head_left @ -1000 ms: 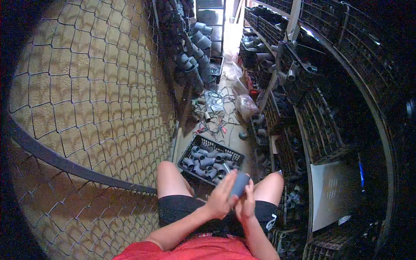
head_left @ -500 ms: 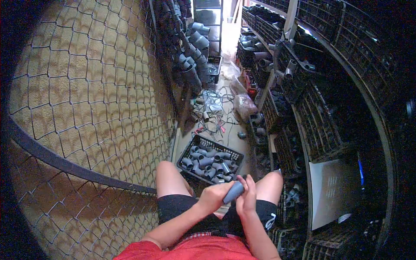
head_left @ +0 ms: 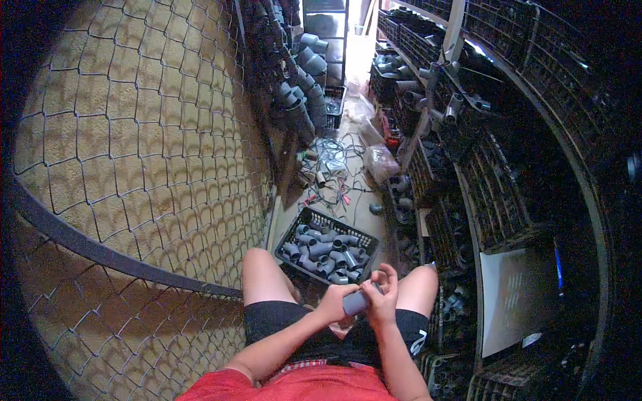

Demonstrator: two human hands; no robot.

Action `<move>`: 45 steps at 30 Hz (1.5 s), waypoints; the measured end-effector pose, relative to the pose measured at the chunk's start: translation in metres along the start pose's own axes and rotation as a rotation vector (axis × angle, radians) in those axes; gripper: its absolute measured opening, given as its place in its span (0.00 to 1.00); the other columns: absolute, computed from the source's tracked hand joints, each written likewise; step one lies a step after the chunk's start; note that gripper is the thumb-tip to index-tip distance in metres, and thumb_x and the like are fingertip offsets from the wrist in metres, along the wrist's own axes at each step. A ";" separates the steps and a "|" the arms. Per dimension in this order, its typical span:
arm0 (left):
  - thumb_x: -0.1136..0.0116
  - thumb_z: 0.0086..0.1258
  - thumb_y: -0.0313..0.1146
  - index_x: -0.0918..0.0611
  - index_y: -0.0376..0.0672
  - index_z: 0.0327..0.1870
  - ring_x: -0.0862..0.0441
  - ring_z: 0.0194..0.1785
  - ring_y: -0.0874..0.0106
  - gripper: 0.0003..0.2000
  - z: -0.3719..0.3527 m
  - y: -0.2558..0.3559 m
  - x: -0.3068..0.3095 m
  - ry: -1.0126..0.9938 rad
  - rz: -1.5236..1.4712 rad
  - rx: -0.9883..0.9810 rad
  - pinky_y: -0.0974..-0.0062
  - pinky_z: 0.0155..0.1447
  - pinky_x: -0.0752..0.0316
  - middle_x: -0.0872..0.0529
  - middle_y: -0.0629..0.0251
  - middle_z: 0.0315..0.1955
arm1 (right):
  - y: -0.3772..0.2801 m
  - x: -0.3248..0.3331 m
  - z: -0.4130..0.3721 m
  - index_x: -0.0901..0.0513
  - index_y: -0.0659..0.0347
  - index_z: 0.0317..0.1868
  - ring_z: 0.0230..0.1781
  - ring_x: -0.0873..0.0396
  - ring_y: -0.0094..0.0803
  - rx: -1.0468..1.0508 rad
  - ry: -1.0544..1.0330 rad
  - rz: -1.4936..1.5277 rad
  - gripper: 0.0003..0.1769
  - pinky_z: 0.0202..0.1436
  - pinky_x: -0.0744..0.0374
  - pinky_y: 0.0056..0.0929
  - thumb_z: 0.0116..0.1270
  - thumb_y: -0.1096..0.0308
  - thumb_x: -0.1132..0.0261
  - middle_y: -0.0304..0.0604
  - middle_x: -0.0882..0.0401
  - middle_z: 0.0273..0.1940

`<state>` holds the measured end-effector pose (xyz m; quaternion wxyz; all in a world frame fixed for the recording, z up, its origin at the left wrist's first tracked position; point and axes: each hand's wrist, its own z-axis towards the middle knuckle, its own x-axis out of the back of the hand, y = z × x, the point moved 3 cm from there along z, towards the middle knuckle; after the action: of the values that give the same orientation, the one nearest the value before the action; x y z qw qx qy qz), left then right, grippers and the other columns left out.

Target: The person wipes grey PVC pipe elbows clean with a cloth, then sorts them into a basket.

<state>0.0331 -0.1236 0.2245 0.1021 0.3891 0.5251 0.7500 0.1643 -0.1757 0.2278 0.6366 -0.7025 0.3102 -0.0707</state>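
Between my knees, above my lap, both hands are on one grey plastic pipe fitting (head_left: 356, 304). My left hand (head_left: 332, 302) is closed around its left side. On the other side, my right hand (head_left: 381, 299) grips the upper right end, thumb against it and some fingers curled above. Part of the fitting is hidden by the fingers, so its full shape does not show. Just ahead on the floor stands a black plastic crate (head_left: 289, 242), filled with several grey pipe elbows (head_left: 322, 248).
A wire mesh fence (head_left: 154, 147) runs along the left. Shelves of black crates (head_left: 491, 180) line the right side. Tangled cables (head_left: 334, 190) and plastic bags (head_left: 380, 164) lie on the floor ahead. Large grey fittings (head_left: 301, 100) are stacked at the far left.
The fitting has turned in my hands and now shows a broader side. My right hand's fingers have shifted and curled upward. The view has moved slightly.
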 end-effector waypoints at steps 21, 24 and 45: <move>0.44 0.71 0.45 0.18 0.33 0.49 0.16 0.38 0.68 0.20 0.039 -0.295 -0.025 0.422 -0.834 0.961 0.66 0.43 0.23 0.12 0.58 0.37 | -0.192 0.491 0.141 0.29 0.68 0.66 0.64 0.27 0.45 0.012 1.282 -0.697 0.27 0.69 0.31 0.39 0.71 0.62 0.39 0.54 0.28 0.66; 0.45 0.73 0.41 0.16 0.36 0.44 0.16 0.33 0.71 0.15 0.039 -0.277 -0.019 0.414 -0.739 0.933 0.71 0.40 0.23 0.13 0.63 0.31 | -0.193 0.468 0.148 0.29 0.67 0.66 0.63 0.27 0.45 0.111 1.229 -0.692 0.27 0.68 0.30 0.39 0.72 0.61 0.40 0.53 0.28 0.66; 0.44 0.58 0.23 0.24 0.43 0.59 0.23 0.30 0.72 0.24 0.040 -0.155 -0.025 0.266 -1.017 0.946 0.73 0.29 0.30 0.20 0.66 0.35 | -0.185 0.336 0.021 0.30 0.60 0.68 0.59 0.23 0.42 0.813 0.961 -0.641 0.26 0.60 0.19 0.39 0.74 0.59 0.43 0.46 0.27 0.64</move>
<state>0.0382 -0.0437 0.0841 0.1945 0.0032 0.9194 0.3419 0.5068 -0.3348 0.2977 0.5890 -0.3567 0.2838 -0.6673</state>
